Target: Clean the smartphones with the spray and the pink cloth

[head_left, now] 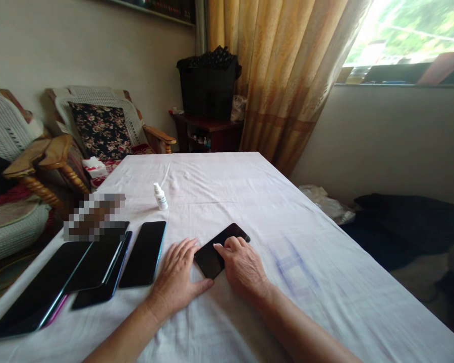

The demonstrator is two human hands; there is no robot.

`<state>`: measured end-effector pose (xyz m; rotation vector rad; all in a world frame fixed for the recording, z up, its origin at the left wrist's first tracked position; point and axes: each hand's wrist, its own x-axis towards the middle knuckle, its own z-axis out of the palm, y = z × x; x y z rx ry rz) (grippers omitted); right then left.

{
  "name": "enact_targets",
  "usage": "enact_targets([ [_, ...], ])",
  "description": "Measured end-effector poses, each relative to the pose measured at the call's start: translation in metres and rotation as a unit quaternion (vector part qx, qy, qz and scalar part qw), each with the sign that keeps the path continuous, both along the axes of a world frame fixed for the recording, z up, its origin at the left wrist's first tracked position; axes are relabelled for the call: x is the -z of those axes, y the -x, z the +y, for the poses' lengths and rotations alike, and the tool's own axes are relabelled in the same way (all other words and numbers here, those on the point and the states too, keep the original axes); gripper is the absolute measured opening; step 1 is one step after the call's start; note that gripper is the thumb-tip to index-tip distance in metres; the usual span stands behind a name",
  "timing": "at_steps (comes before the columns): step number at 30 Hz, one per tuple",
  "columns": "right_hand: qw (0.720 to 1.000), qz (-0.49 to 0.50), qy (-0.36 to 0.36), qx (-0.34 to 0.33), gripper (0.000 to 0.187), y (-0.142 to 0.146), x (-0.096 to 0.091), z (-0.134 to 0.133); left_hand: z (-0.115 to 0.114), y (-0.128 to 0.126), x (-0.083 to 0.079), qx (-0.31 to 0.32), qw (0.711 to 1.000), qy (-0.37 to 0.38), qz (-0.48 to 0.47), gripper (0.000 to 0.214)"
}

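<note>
A black smartphone lies slanted on the white tablecloth, screen up. My left hand rests at its left side with fingers stretched out and thumb apart, the thumb tip at the phone's near corner. Over the phone's right part is my right hand, its fingers curled and closed against the screen. A bit of white shows at the thumb tip; what it is, I cannot make out. Left of my left hand lies another dark phone with a blue edge. A small white spray bottle stands upright farther back.
Several dark phones or tablets, including a large one, overlap along the table's left side. A blurred-out patch hides something behind them. Wicker armchairs stand beyond the left edge. Plastic bags and dark cloth lie right of the table.
</note>
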<state>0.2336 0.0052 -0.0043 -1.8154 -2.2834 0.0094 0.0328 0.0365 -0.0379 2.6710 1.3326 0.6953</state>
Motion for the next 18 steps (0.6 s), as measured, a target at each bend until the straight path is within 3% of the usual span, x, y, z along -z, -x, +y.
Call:
enact_targets([
  [5, 0.999, -0.009, -0.001, 0.045, 0.038, -0.004, -0.002, 0.009, 0.0, -0.001, 0.0, 0.003, 1.0, -0.006, 0.01, 0.068],
  [12, 1.0, 0.01, -0.01, 0.015, 0.035, 0.004, -0.003, 0.013, -0.001, -0.001, -0.001, 0.0, 1.0, -0.004, 0.009, 0.066],
  [18, 0.997, 0.008, 0.006, 0.073, 0.041, -0.005, -0.003, 0.021, 0.0, 0.0, 0.0, 0.002, 1.0, -0.009, 0.02, 0.067],
])
